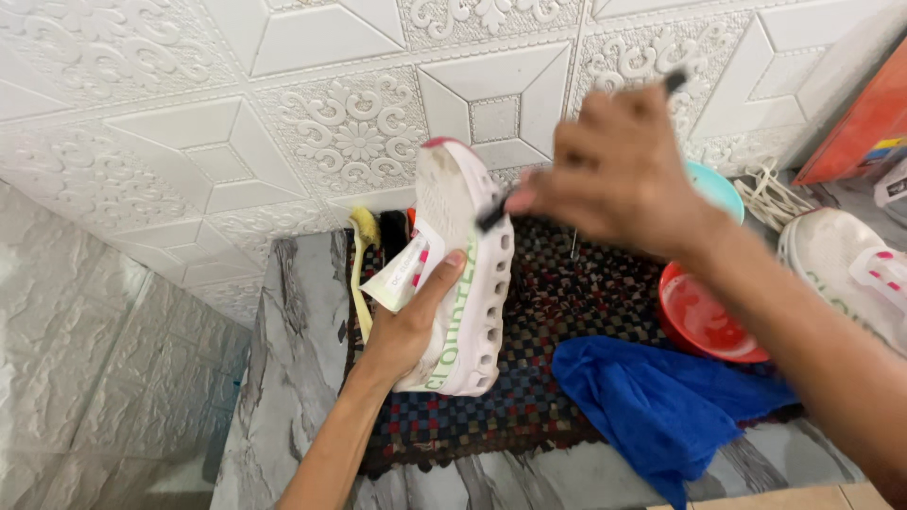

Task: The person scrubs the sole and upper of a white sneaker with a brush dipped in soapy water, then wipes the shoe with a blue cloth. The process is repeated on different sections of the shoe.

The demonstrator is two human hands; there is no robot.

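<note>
My left hand point(408, 323) grips a white sports shoe point(470, 274) with a holed sole, holding it upright on its heel over a dark checked mat point(567, 302). The shoe's tongue with pink marks sticks out by my thumb. My right hand point(614, 170), blurred, holds a dark-handled brush point(495, 215) whose tip touches the shoe's upper side near the toe.
A blue cloth point(661, 401) lies on the mat at the right. A red bowl point(704, 321) and a teal bowl point(716, 189) stand behind it. A second white shoe point(846, 264) and white laces point(770, 194) lie far right. A yellow sponge point(363, 227) sits by the embossed wall.
</note>
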